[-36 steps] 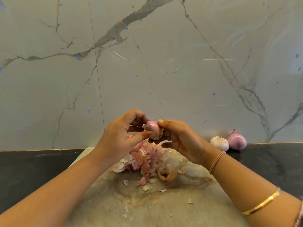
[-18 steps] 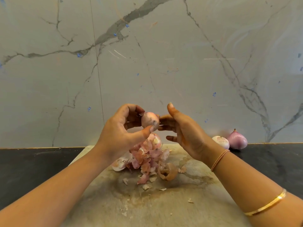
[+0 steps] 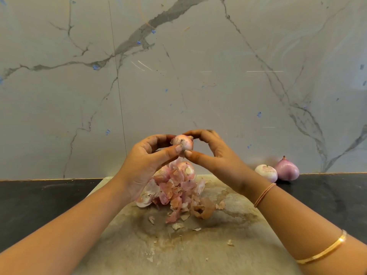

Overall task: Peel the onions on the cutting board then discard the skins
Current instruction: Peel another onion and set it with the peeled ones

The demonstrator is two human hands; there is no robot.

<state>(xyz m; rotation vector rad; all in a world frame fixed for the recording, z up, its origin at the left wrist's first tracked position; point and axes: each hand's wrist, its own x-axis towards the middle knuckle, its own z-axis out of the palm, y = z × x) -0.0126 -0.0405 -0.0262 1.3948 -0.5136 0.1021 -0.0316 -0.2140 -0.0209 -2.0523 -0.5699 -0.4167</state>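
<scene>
Pale pink and nearly bare, a small onion [image 3: 182,142] sits up in the air between both hands, above the far end of the stained cutting board [image 3: 198,253]. The left hand [image 3: 143,167] cups it from the side, thumb and fingers curled round it. The right hand [image 3: 216,157] pinches it, forefinger over the top and thumb at the lower end, where a scrap of skin seems to hang. I'd say this is the peeling step, close to done for this onion: most of its surface looks clean, with only flecks and that bottom shred left. Directly below lies a heap of onion skins [image 3: 174,191], pink and papery, with loose flakes scattered toward the near side; something rounder pokes out of the top of the heap, and I can't tell whether it is another onion or just a curled shell. Off the board, on the black countertop [image 3: 39,203] against the marble wall [image 3: 178,76], a peeled white onion [image 3: 266,172] touches a purple onion [image 3: 287,169] that has its skin on. Next, I reckon, calls for a fine nail pinch on that last shred while the left hand keeps the slippery bulb from turning. The skins are not yet discarded.
</scene>
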